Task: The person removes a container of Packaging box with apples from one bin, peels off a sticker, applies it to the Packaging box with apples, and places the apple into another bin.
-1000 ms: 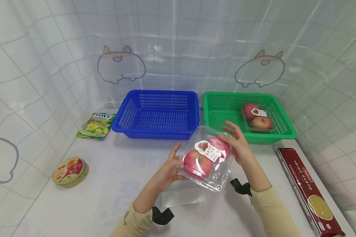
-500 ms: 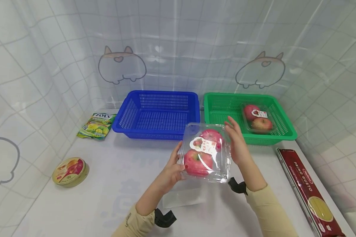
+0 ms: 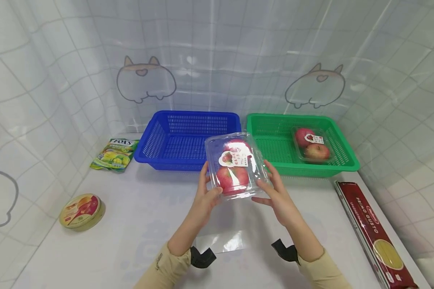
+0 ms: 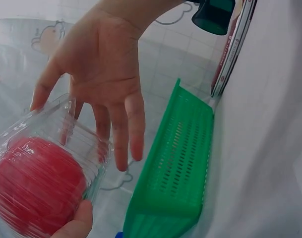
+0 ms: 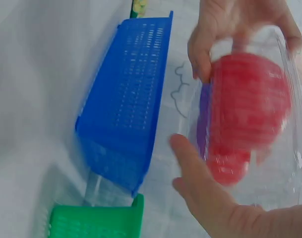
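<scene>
Above the table (image 3: 137, 224): both hands are holding 1 clear apple box (image 3: 235, 165) in the air, just in front of the gap between the 2 baskets.
Left hand (image 3: 207, 197): it is gripping the box's left edge, thumb curled over the near corner, so that side is not sagging.
Right hand (image 3: 276, 196): fingers are lying fairly straight against the box's right lower edge, propping rather than clutching; the left wrist view is showing them spread along the wall (image 4: 111, 106).
Box: it is tilting toward the camera, label up, with 2 red apples showing inside; a hand on each side is keeping the thin shell level.
Blue basket (image 3: 188, 138): it is sitting behind the box, nothing showing in it.
Green basket (image 3: 300, 144): it is holding a second apple box (image 3: 312, 143).
Elsewhere: 1 candy bag (image 3: 113, 153), 1 tin (image 3: 81, 210) and 1 pasta box (image 3: 372, 237) are lying apart on the table.
</scene>
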`<state>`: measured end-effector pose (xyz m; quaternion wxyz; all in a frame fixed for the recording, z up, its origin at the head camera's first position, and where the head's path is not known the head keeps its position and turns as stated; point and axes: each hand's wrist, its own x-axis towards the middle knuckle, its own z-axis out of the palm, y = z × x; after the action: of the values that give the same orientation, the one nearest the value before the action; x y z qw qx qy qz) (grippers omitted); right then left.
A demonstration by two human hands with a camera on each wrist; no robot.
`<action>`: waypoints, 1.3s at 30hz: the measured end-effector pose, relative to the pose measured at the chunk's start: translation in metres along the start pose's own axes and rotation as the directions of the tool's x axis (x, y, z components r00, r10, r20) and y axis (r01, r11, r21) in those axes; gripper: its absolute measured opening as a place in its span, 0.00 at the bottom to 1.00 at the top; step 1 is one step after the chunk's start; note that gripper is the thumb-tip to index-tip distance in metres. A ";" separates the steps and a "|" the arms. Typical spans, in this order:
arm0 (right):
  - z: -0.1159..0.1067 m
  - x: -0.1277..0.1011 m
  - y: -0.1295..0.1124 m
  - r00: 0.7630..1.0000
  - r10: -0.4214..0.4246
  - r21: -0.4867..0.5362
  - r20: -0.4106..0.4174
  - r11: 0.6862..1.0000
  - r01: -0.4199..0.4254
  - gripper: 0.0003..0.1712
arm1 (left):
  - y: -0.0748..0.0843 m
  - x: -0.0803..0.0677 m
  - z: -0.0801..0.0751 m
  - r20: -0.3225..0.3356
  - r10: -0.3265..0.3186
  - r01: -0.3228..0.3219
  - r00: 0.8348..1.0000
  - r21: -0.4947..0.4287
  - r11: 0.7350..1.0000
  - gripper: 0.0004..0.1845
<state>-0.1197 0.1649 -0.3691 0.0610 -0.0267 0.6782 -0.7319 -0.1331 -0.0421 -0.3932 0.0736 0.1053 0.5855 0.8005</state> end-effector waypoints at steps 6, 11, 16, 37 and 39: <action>0.002 0.002 0.001 0.998 -0.008 0.125 -0.064 0.992 0.016 0.35 | 0.000 0.010 0.004 -0.001 -0.028 0.028 1.000 0.037 0.999 0.48; -0.003 0.006 -0.003 0.992 0.021 0.243 -0.127 0.970 0.011 0.33 | 0.003 0.020 0.009 0.019 -0.052 0.051 0.998 0.041 0.998 0.45; -0.013 0.011 -0.008 0.987 0.044 0.313 -0.158 0.950 0.007 0.32 | 0.003 0.028 0.013 0.074 -0.051 0.048 0.996 0.039 0.998 0.43; -0.075 0.065 -0.025 0.957 0.114 0.432 -0.268 0.902 0.014 0.36 | -0.020 0.072 0.041 0.125 -0.166 0.139 0.978 0.201 0.970 0.34; -0.080 0.073 -0.026 0.953 0.132 0.435 -0.273 0.900 0.000 0.37 | -0.025 0.080 0.046 0.130 -0.182 0.148 0.975 0.231 0.962 0.35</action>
<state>-0.2033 0.2368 -0.3528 -0.0116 0.1202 0.5018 -0.8565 -0.1984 0.0272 -0.3975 0.1721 0.1235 0.6699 0.7116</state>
